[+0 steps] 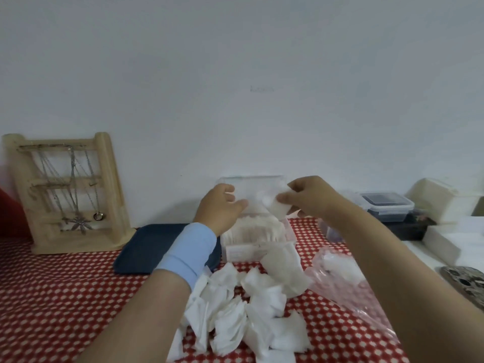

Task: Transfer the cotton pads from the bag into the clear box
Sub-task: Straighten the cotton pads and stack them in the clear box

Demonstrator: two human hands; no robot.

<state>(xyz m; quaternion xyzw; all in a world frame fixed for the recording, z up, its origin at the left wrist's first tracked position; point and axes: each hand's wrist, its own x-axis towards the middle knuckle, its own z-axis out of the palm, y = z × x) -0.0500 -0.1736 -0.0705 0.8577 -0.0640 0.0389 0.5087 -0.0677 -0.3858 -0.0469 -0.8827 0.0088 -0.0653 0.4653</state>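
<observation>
Clear box (235,251) on red dotted cloth (52,297), lid up at back, packed with row of cotton pads (256,227). Right hand (306,197) above box's right end, pinching single pad (275,206). Left hand (220,205) over box's left end, fingers loosely curled, holding nothing. Loose pads (248,310) heaped in front of box. Plastic bag (348,286) front-right of box, few pads inside. Blue tray (146,247) left of box; lidded tub (387,205) right of box, dark contents

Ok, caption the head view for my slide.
Right hand holds a pad over the clear box, left hand beside it; loose pads and the bag lie on the red cloth.
</observation>
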